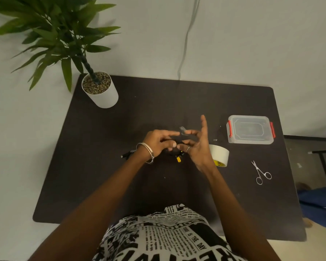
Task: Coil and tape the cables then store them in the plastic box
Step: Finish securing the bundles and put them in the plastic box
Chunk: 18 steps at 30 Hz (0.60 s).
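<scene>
Head view, looking down at a dark matte table (105, 166). At its middle the two hands meet over a small bundle of black cable (174, 150). The left hand (158, 142) has its fingers curled, the forefinger stretched toward the right hand, and grips the bundle from above. The right hand (198, 147) pinches a short, crumpled strip of clear tape (183, 129) between thumb and forefinger, while its other fingers stand straight up and spread. The bundle lies under the fingers, mostly hidden; its long axis cannot be told. A yellow tag (178, 159) hangs from it toward the person, and a black plug end (125, 155) sticks out beyond the left wrist, which wears silver bangles (147, 152).

Just right of the cable bundle, partly behind the right hand, a roll of pale tape (221, 154) stands on edge. Further right and away from the person sits the plastic box (250, 129): clear, rectangular, rounded corners, lid closed with red clips at both short ends; nothing shows inside it. Right of the bundle and nearer the person, small metal scissors (262, 173) lie flat, blades pointing away. Far left of the bundle, a white round pot (102, 95) of pebbles holds a green leafy plant.
</scene>
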### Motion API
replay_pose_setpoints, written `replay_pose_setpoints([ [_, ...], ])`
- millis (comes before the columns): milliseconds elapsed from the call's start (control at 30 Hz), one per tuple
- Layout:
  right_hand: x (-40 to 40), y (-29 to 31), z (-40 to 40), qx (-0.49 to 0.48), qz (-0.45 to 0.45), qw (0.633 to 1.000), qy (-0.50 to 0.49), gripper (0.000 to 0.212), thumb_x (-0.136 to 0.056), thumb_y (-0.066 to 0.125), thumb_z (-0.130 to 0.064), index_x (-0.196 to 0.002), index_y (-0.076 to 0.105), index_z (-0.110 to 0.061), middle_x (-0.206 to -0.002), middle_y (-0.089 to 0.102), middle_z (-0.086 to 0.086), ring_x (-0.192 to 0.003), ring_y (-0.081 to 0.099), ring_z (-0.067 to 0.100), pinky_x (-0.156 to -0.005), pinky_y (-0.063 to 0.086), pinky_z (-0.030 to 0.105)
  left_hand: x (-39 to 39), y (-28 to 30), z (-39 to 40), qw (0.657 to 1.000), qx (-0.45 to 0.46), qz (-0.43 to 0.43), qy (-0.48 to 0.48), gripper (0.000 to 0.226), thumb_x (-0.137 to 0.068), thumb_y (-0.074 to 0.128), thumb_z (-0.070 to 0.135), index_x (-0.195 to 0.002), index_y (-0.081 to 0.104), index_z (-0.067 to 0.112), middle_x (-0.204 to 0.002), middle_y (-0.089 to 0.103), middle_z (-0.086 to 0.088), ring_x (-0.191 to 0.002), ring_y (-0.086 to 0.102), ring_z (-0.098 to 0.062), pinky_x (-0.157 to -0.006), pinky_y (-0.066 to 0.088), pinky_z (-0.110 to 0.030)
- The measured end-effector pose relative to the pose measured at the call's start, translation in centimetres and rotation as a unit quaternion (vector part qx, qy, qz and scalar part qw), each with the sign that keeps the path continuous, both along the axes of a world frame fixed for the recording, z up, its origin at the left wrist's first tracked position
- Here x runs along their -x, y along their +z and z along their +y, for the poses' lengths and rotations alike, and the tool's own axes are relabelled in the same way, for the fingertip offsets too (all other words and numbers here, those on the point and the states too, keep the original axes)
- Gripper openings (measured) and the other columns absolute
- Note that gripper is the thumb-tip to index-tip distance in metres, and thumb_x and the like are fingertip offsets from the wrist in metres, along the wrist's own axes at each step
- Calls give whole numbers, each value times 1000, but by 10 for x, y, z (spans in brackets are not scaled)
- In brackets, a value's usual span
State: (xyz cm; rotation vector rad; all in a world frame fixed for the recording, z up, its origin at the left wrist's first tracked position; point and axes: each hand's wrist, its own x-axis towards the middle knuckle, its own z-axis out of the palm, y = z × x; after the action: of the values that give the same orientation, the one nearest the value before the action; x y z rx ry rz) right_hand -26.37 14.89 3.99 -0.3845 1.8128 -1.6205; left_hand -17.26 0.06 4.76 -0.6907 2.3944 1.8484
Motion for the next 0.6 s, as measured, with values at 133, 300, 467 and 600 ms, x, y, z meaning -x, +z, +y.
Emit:
replay_pose_setpoints([
  [133,2,9,1,48,-42,990,-129,115,-72,67,20,-147,6,-43,-104,51,10,-81,68,20,-74,57,32,-5,7,12,968,-201,-39,145,57,-79,72,9,-130,49,20,-100,64,-6,-96,62,-17,-88,50,-37],
  [300,0,13,-2,83,-121,957,-250,111,-72,65,21,-148,12,-40,-108,51,13,-81,69,10,-82,55,35,3,13,42,921,-282,-26,266,13,-85,63,3,-86,66,15,-88,66,-4,-93,61,-17,-90,48,-35],
  [467,-10,11,-1,81,-137,947,-280,108,-72,66,20,-146,17,-42,-114,51,17,-91,67,14,-87,56,39,18,27,50,886,-345,24,308,14,-91,52,1,-84,62,8,-80,65,-7,-70,64,-11,-68,54,-24],
  [600,-15,11,5,96,-124,948,-276,105,-73,65,21,-146,19,-39,-101,50,9,-83,67,7,-79,55,30,23,32,51,905,-322,31,276,19,-94,45,-2,-83,61,2,-71,57,-8,-66,57,-13,-61,53,-17],
])
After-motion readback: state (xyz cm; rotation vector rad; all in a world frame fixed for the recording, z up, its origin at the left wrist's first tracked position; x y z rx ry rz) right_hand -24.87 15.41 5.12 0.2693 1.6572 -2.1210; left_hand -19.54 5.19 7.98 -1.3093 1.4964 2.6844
